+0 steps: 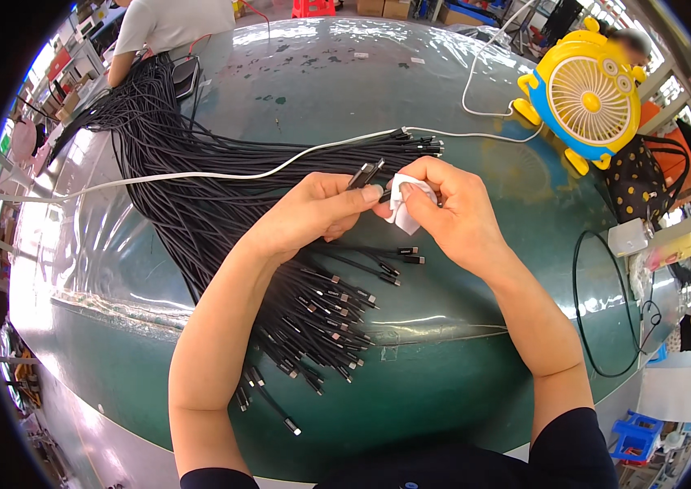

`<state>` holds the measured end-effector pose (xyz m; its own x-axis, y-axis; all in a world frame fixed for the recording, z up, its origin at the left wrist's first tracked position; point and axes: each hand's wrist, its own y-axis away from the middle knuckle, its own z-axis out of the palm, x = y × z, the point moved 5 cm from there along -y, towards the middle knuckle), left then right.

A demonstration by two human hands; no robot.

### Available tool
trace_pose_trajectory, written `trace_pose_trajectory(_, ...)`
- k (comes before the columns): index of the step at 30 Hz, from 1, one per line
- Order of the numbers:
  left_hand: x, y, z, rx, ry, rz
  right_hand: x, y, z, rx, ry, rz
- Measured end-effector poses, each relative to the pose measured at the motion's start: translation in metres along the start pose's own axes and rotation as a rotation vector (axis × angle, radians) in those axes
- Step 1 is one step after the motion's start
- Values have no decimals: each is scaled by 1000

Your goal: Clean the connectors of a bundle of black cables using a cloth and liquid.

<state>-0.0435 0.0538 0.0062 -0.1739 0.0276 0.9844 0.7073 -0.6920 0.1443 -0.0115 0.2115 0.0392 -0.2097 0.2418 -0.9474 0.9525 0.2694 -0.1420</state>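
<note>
A few black cables with metal-tipped connectors (366,174) are pinched in my left hand (319,205), their ends pointing up past the thumb. Close against it, my right hand (461,213) is closed on a folded white cloth (415,210), which is pressed around part of a connector. The fingers and cloth hide most of that connector. Under and beside my left hand spreads a large bundle of black cables (174,175), many of its loose connector ends (337,318) fanned out toward the near side of the table.
The green table (443,391) has a glossy clear cover. A white cord (223,174) crosses over the bundle. A yellow and blue fan (586,102) stands at the far right, with a looped black cable (578,293) nearer. Another person (174,24) sits at the far left.
</note>
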Motion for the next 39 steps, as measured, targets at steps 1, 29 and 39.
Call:
trace_pose_trajectory(1, -1, 0, -1, -4, 17, -7, -1, 1, 1, -10, -9, 0)
trace_pose_trajectory(29, -7, -6, -18, 96, -56, 60, 25, 28, -18, 6, 263, 87)
trace_pose_trajectory(39, -14, -7, -19, 32, 44, -38, 24, -2, 9, 22, -92, 66)
